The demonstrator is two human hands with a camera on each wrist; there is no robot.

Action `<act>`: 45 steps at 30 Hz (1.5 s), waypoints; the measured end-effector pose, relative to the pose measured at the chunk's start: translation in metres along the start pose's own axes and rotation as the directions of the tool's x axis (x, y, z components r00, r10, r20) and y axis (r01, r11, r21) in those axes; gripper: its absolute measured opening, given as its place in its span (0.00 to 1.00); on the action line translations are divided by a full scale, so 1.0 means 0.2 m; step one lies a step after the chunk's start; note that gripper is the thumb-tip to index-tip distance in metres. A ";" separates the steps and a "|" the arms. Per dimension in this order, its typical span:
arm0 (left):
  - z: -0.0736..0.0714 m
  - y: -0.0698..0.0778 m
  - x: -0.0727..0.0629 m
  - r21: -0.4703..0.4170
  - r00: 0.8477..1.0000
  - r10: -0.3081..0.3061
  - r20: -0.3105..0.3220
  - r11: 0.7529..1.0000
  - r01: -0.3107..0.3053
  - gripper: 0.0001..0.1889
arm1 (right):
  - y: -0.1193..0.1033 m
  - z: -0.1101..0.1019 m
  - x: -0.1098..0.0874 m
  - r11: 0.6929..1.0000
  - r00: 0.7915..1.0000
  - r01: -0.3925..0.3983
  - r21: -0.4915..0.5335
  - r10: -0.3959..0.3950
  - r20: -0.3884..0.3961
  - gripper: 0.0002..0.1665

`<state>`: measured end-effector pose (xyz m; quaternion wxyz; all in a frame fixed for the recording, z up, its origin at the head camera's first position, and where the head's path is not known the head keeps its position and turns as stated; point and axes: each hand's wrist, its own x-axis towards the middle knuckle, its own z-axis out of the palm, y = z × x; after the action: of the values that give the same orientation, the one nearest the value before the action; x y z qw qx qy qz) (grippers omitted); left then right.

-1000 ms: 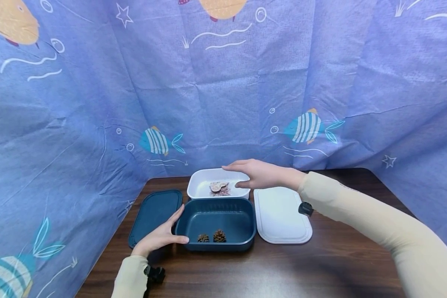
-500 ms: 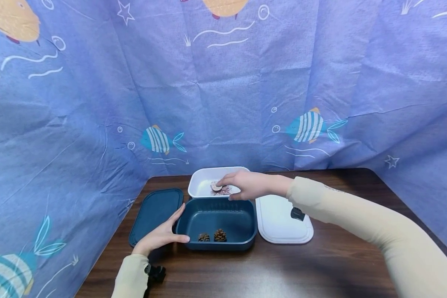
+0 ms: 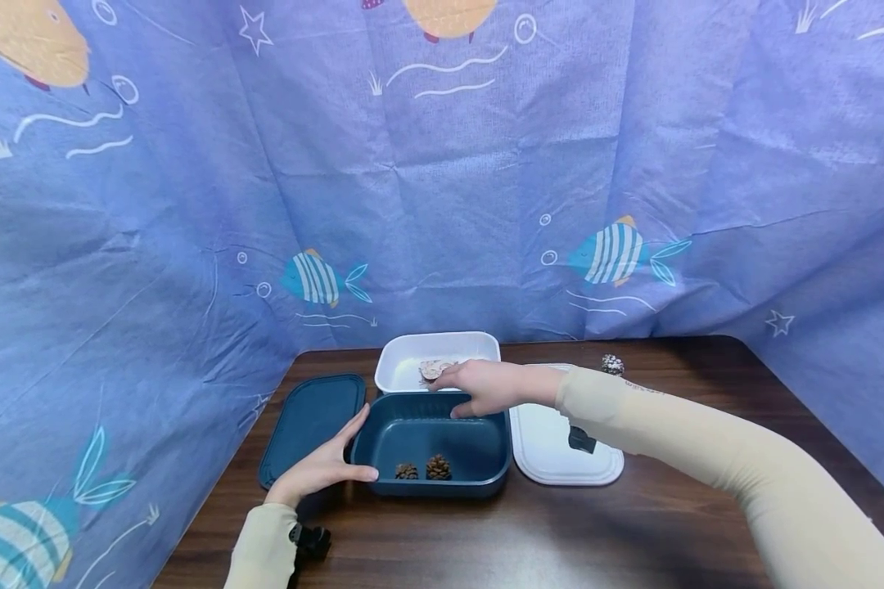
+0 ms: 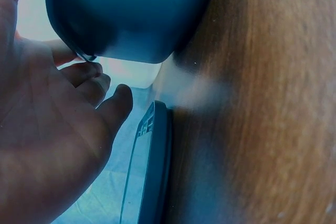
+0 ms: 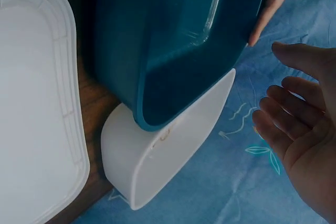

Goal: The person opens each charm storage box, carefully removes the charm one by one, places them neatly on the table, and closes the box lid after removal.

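My left hand [image 3: 322,468] grips the left end of a dark blue rectangular container [image 3: 442,489], thumb on the front rim and fingers along the left side. In the left wrist view, that hand's [image 4: 52,121] fingers meet the container's rim beside its outer wall. Two brown pine cones [image 3: 438,467] lie inside near the front. My right hand [image 3: 486,384] hovers over the back right rim, fingers spread and holding nothing; the right wrist view shows its bare palm [image 5: 315,129]. Behind stands a white container [image 3: 392,370], with a flat pale piece [image 3: 435,370] inside, partly hidden by my fingers.
A dark blue lid [image 3: 313,425] lies left of the containers. To the right is a white lid [image 3: 560,458], partly under my right forearm. A white-tipped pine cone [image 3: 612,364] sits farther right on the brown wooden table [image 3: 633,532]. A blue patterned cloth [image 3: 449,204] hangs behind.
My right hand has come down from above the white container and toward me, to the blue container's back rim. The white-tipped pine cone has come into sight past my arm. My left hand stays put.
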<state>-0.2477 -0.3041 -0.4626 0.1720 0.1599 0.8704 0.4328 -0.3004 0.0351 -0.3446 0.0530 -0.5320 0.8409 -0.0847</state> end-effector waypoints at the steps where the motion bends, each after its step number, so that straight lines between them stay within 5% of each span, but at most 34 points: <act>1: 0.00 0.00 0.00 -0.004 1.000 -0.002 -0.001 1.000 0.002 0.56 | 0.00 0.01 0.00 1.000 1.000 -0.001 -0.006 0.001 -0.002 0.30; 22: 0.00 0.01 0.00 0.012 1.000 0.012 -0.004 1.000 -0.012 0.57 | -0.03 0.16 0.10 0.999 0.993 -0.028 -0.021 0.030 0.111 0.31; 45: 0.01 0.00 0.00 -0.019 1.000 -0.014 -0.007 1.000 0.014 0.55 | -0.04 0.28 0.16 0.992 0.962 -0.115 0.056 0.097 0.256 0.31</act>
<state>-0.2463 -0.3031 -0.4634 0.1732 0.1507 0.8680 0.4403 -0.2978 -0.0017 -0.3972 0.1826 -0.4904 0.8511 -0.0427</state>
